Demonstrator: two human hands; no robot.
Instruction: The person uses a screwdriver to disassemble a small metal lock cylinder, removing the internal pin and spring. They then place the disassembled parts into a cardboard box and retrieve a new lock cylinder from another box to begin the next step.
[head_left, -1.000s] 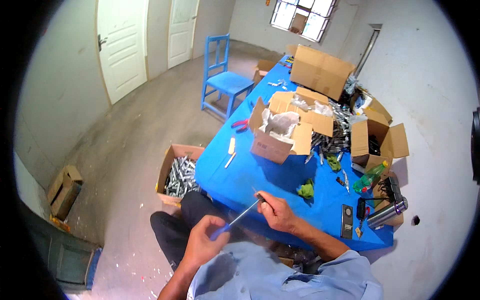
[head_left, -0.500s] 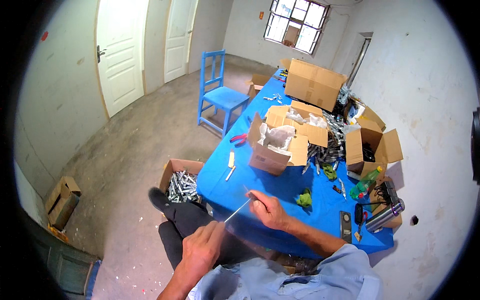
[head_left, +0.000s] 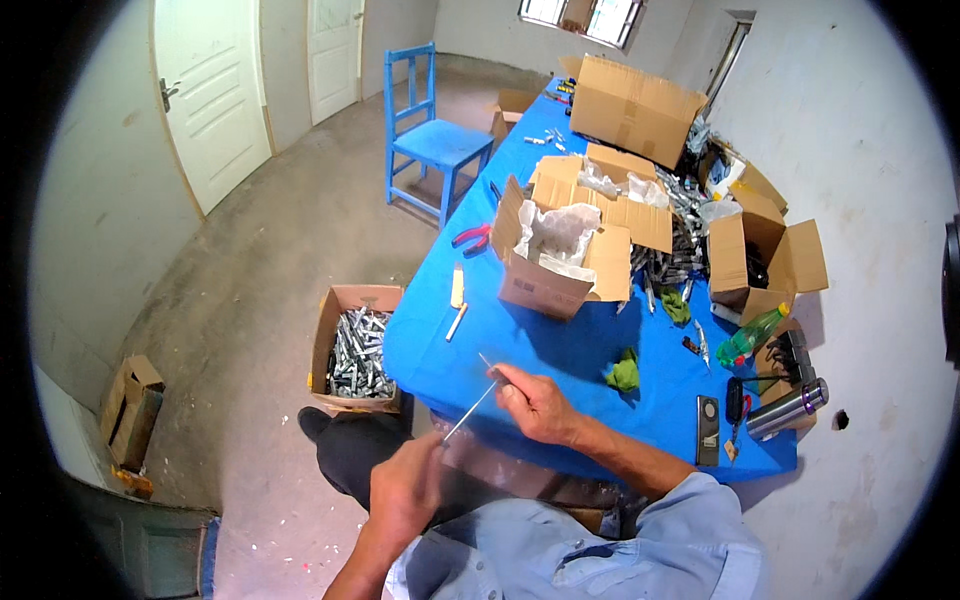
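A thin silvery metal rod (head_left: 469, 412) slants between my two hands, in front of the table's near edge. My left hand (head_left: 405, 488) is closed around its lower end; the hand is blurred and hides that end. Higher up, my right hand (head_left: 537, 404) pinches the rod between thumb and fingers, over the corner of the blue-covered table (head_left: 560, 365). A short thin tip sticks out beyond the right fingers, too small to tell what it is. Past my hands lie a white stick (head_left: 456, 323) and a pale flat-bladed piece (head_left: 458, 286).
A carton of metal parts (head_left: 316, 345) stands on the floor at left, near my leg. Open cardboard boxes (head_left: 540, 290), red-handled pliers (head_left: 472, 238), a crumpled green cloth (head_left: 623, 372), a green bottle (head_left: 750, 338) and a steel flask (head_left: 785, 410) are on the table. A blue chair (head_left: 440, 143) stands beyond.
The view has tipped downward, so the table and carton sit higher in the picture. Both hands still hold the rod, and my left hand is turned differently and blurred.
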